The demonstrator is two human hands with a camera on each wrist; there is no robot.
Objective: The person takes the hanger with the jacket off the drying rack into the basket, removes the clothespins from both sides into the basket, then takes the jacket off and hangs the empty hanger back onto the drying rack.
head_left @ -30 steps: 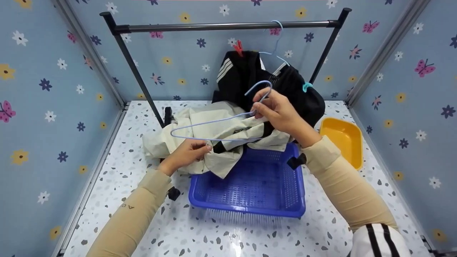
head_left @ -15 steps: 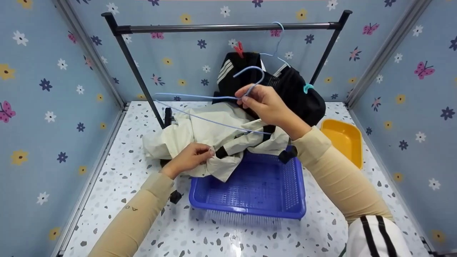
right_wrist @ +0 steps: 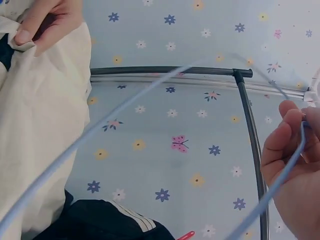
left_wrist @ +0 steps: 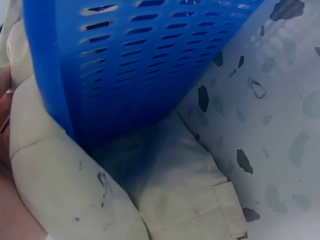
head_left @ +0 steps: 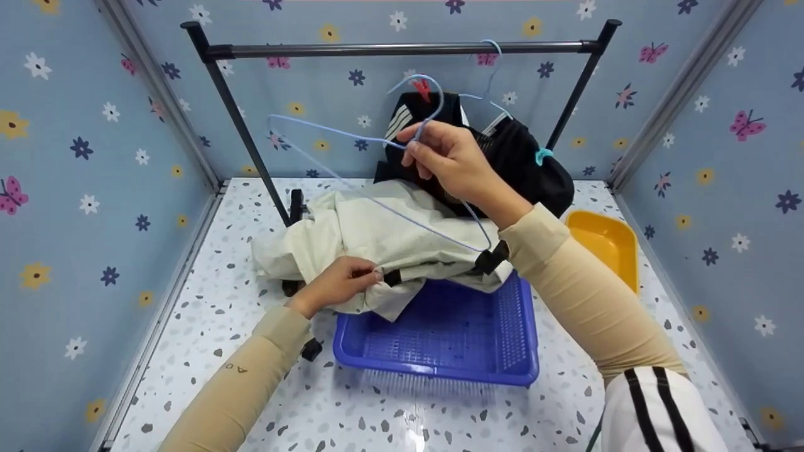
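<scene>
In the head view my right hand (head_left: 455,163) pinches a light-blue wire hanger (head_left: 323,129) at its neck, below the hook. The hanger is tilted in the air over a cream garment (head_left: 370,229) with black trim, its lower bar crossing above the cloth. My left hand (head_left: 339,282) pinches the near edge of that garment. A fold of the cloth drapes over the wall of a blue plastic basket (head_left: 433,370), also seen in the left wrist view. In the right wrist view the hanger wire (right_wrist: 135,102) runs across toward my right fingers.
Behind stands a black clothes rack (head_left: 352,50). A black garment (head_left: 521,163) with white stripes hangs there from another blue hanger (head_left: 490,81), with a red peg (head_left: 423,94) and a teal peg (head_left: 543,156) on it. A yellow tray (head_left: 631,251) lies at the right.
My right hand has lifted the hanger up and to the left, and the hanger has tilted more upright. The left hand keeps its pinch on the cream garment, nearly in place.
</scene>
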